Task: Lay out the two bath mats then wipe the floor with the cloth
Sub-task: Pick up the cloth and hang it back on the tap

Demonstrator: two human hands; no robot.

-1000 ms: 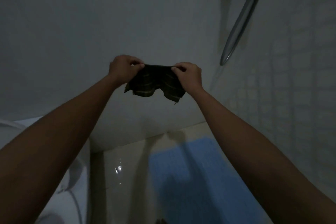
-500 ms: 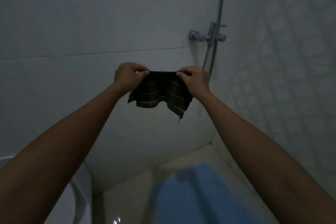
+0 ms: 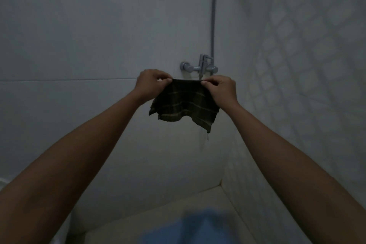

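A dark checked cloth [image 3: 183,105] hangs stretched between my two hands at arm's length, in front of the white wall. My left hand [image 3: 150,83] pinches its top left corner and my right hand [image 3: 220,89] pinches its top right corner. A loose thread dangles from the cloth's lower right corner. A blue bath mat [image 3: 198,228] lies flat on the pale floor at the bottom of the view, partly cut off by the frame edge. Only one mat is in view.
A chrome shower mixer tap [image 3: 200,66] is mounted on the wall just behind the cloth, with a pipe [image 3: 213,16] rising from it. A tiled wall [image 3: 307,65] closes the right side. A white fixture edge [image 3: 4,181] shows at the far left.
The camera has tilted upward, so the mat has slid toward the bottom edge and the tap has come into view. Both hands have raised the cloth toward the tap, still gripping it.
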